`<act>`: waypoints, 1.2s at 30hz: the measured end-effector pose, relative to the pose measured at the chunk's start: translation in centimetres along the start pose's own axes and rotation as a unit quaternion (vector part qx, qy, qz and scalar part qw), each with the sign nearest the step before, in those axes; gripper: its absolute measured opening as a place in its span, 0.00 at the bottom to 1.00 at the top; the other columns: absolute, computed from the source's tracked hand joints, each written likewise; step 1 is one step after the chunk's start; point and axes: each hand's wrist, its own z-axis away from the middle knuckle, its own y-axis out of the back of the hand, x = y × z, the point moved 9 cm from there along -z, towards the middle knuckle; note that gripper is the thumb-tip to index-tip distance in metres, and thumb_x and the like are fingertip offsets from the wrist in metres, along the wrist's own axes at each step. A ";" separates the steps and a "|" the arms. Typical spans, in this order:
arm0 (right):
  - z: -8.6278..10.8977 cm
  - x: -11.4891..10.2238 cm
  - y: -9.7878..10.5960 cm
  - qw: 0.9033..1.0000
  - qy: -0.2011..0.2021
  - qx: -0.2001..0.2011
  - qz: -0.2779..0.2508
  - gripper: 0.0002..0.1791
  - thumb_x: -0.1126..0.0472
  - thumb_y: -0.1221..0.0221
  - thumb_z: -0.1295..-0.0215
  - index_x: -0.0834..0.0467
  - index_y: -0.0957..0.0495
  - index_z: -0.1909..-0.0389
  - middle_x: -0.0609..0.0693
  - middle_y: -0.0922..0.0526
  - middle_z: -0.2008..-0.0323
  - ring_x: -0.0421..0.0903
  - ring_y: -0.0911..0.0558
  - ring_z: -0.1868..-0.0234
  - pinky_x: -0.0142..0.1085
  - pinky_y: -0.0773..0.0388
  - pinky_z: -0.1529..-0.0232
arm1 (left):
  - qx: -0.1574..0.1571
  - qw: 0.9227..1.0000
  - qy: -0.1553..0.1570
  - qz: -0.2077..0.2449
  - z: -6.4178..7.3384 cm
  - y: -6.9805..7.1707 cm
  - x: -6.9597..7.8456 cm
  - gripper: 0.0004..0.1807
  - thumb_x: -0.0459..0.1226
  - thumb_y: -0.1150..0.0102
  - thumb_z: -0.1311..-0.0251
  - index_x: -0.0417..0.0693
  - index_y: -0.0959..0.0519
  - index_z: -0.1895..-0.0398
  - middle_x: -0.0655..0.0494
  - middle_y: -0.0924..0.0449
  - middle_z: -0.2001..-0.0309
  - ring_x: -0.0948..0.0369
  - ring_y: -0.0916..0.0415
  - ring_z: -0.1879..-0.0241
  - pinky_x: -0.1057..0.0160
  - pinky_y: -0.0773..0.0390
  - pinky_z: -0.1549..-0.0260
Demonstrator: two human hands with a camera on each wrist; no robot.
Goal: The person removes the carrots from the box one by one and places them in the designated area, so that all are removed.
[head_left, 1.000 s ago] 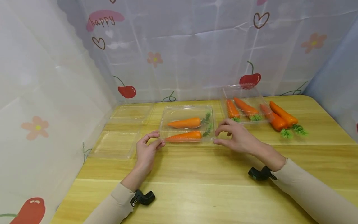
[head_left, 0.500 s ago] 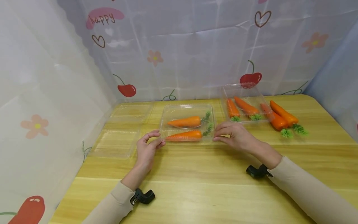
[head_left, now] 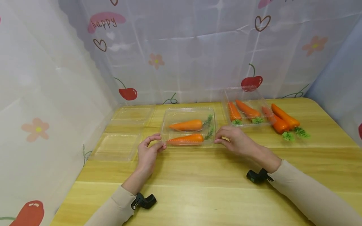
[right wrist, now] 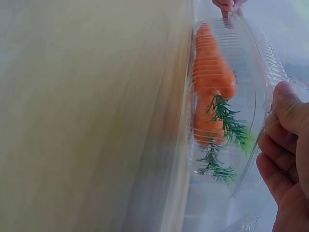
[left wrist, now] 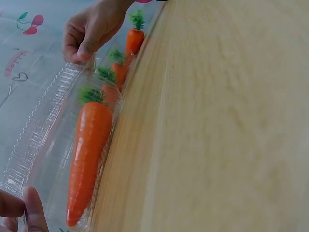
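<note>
A clear plastic box (head_left: pixel 189 110) stands in the middle of the table with two toy carrots inside, a rear carrot (head_left: pixel 186 125) and a front carrot (head_left: pixel 185 139). Their green tops point right. My left hand (head_left: pixel 147 153) pinches the box's front left corner between thumb and fingers. At the front right corner, my right hand (head_left: pixel 237 138) pinches the rim; the right wrist view shows its thumb (right wrist: pixel 287 104) on the edge. In the left wrist view the ridged rim (left wrist: pixel 46 121) runs from one hand to the other, above the front carrot.
A second clear box (head_left: pixel 261 125) holding carrots stands at the back right. Beside it lie loose toy carrots (head_left: pixel 285 116), close to its right side. Two clear plastic trays or lids, a front one (head_left: pixel 116 147) and a rear one (head_left: pixel 133 113), lie at the left. A printed curtain (head_left: pixel 192 62) hangs behind the table.
My right hand's thumb and fingers have closed onto the box's front right corner, moving slightly left. My left hand keeps its hold, and the box stays in place.
</note>
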 end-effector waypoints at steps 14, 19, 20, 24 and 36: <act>-0.1 1.2 -0.5 0.991 -0.119 -0.058 -0.030 0.09 0.67 0.29 0.41 0.51 0.18 0.70 0.38 0.17 0.71 0.35 0.23 0.70 0.40 0.20 0.69 | -0.002 1.000 -0.001 0.003 0.3 0.1 -0.2 0.12 0.19 0.41 0.40 0.21 0.25 0.53 0.46 0.25 0.38 0.61 0.17 0.70 0.66 0.11 0.63; -0.1 2.0 -0.7 0.974 -0.197 -0.091 -0.069 0.04 0.64 0.32 0.35 0.52 0.16 0.69 0.42 0.14 0.69 0.39 0.26 0.71 0.32 0.27 0.66 | 0.001 1.000 -0.004 0.000 0.2 0.2 -0.1 0.09 0.19 0.41 0.41 0.25 0.23 0.56 0.46 0.25 0.39 0.61 0.17 0.70 0.67 0.11 0.64; -0.1 2.1 -0.7 0.970 -0.209 -0.096 -0.073 0.04 0.63 0.33 0.35 0.53 0.16 0.69 0.43 0.13 0.69 0.39 0.25 0.70 0.31 0.27 0.65 | 0.002 1.000 -0.003 0.000 0.2 0.2 -0.1 0.09 0.19 0.41 0.41 0.26 0.23 0.57 0.47 0.24 0.39 0.61 0.17 0.70 0.67 0.12 0.64; 0.0 2.2 -0.8 0.964 -0.230 -0.114 -0.066 0.03 0.61 0.33 0.34 0.51 0.15 0.68 0.41 0.14 0.68 0.37 0.25 0.69 0.34 0.25 0.63 | 0.002 1.000 -0.003 -0.003 0.2 0.2 -0.1 0.09 0.19 0.41 0.41 0.27 0.23 0.57 0.47 0.24 0.39 0.62 0.17 0.69 0.68 0.12 0.64; -1.1 1.1 1.3 0.984 -0.141 -0.105 -0.021 0.07 0.65 0.31 0.36 0.49 0.18 0.68 0.38 0.19 0.69 0.34 0.26 0.70 0.36 0.22 0.69 | -0.015 1.000 -0.012 -0.019 0.2 -0.3 0.4 0.17 0.19 0.42 0.39 0.33 0.24 0.47 0.50 0.29 0.38 0.60 0.16 0.68 0.65 0.11 0.60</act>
